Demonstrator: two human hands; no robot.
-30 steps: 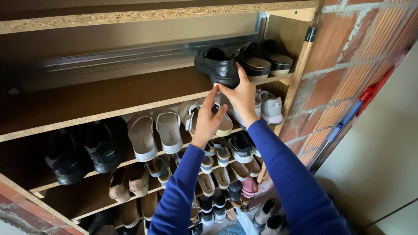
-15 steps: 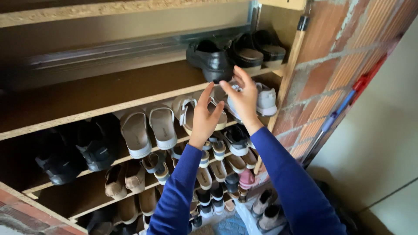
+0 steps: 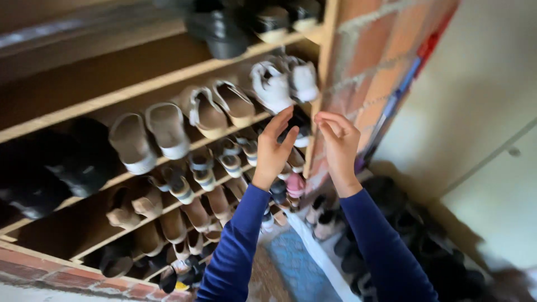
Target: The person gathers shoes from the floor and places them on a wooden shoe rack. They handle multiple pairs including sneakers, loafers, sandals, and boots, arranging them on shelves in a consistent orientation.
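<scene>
1. Fingers (image 3: 283, 122) of the left hand (image 3: 273, 151) are straight and spread, palm turned toward the shelf; they grip nothing. The fingertips lie just below the white sneakers (image 3: 282, 84), near them; touching cannot be told through the blur.
2. Fingers of the right hand (image 3: 339, 146) are loosely curled inward, thumb apart, and hold nothing. This hand hangs free in front of the shelf post (image 3: 321, 84), just right of the left hand and apart from it.
3. White sneakers: a pair, toes tilted outward, on the second board from the top of the shelf (image 3: 140, 89), at its right end against the post.
4. Black shoes (image 3: 224, 31): on the board above the sneakers, at the right end; partly cut off by the upper edge of the view.
5. Tan sandals (image 3: 215, 106): left of the sneakers on the same board; white slides (image 3: 148, 134) farther left.
6. Lower boards: rows of mixed sandals and a pink shoe (image 3: 295, 184) below the left hand.
7. Brick wall (image 3: 380, 72): right of the post. Dark shoes (image 3: 391, 235) lie on the floor below it, beside a blue mat (image 3: 299, 268).
8. Both forearms wear blue sleeves (image 3: 386, 251).
</scene>
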